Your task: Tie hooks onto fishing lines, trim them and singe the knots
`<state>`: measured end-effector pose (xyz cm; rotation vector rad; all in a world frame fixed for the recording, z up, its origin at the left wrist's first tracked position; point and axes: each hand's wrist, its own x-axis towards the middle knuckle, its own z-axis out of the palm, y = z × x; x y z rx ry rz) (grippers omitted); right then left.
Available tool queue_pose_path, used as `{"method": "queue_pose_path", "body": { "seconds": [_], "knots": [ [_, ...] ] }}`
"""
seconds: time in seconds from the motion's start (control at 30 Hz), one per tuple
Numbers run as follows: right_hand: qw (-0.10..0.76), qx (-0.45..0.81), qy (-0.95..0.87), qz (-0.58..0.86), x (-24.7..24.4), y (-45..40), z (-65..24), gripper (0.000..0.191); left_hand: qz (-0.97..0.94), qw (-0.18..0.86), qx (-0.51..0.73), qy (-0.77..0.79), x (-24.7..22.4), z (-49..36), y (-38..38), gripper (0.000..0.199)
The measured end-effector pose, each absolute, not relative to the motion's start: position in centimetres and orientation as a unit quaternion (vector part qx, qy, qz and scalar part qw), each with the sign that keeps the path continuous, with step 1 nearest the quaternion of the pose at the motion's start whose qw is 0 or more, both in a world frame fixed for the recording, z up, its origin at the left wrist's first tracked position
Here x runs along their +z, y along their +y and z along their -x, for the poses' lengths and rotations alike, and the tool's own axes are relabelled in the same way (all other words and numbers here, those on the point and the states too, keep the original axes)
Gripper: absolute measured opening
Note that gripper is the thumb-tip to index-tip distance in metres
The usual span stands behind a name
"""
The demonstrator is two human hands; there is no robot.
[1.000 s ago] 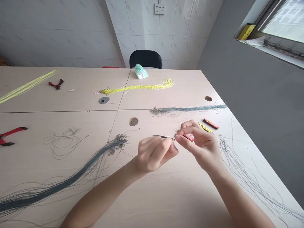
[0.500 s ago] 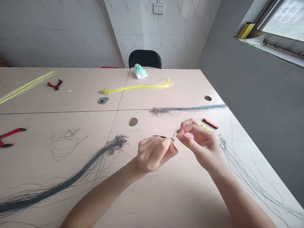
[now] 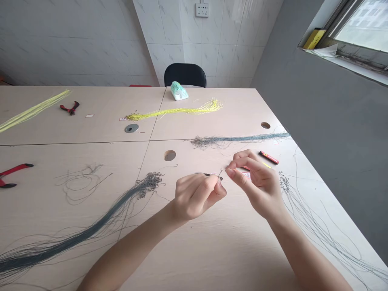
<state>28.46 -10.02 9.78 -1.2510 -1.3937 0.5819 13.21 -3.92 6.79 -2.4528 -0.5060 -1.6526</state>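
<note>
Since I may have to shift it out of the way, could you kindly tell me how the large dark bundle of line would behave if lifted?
The bundle of dark line will probably feel light and floppy, since its strands lie in loose, sagging curves. Its curly, tangled end looks likely to snag and drag stray strands along.

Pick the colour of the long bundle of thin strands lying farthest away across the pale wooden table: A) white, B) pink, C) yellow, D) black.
C: the long bundle of thin strands on the pale wooden table shows bright yellow along its whole length.
</note>
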Motion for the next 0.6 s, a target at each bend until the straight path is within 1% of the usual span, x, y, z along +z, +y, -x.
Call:
{"method": "queue_pose_path", "body": {
  "seconds": [0.07,0.17,0.23,0.37,0.53,0.6],
  "knots": [
    [0.557,0.18,-0.61,0.534,9.76,-10.04,-28.43,0.007,0.811,0.06,-0.556,-0.17,6.84,-13.3,-3.93,0.019],
    [0.532,0.067,-0.652,0.536,9.74,-10.16,-28.19,0.008,0.808,0.044,-0.564,-0.166,6.86,-13.4,-3.91,0.018],
    [0.518,0.035,-0.669,0.532,9.7,-10.23,-28.04,0.01,0.81,0.039,-0.562,-0.162,6.85,-13.43,-3.89,0.018],
    [0.509,0.065,-0.678,0.527,9.61,-10.15,-28.12,0.011,0.813,0.038,-0.559,-0.158,6.91,-13.39,-3.93,0.018],
    [0.536,0.171,-0.642,0.521,9.63,-9.94,-28.64,0.01,0.813,0.041,-0.553,-0.175,7.02,-13.34,-4.09,0.02],
    [0.544,0.16,-0.639,0.52,9.67,-9.88,-28.65,0.008,0.806,0.034,-0.559,-0.192,7.09,-13.36,-4.17,0.018]
  ]
}}
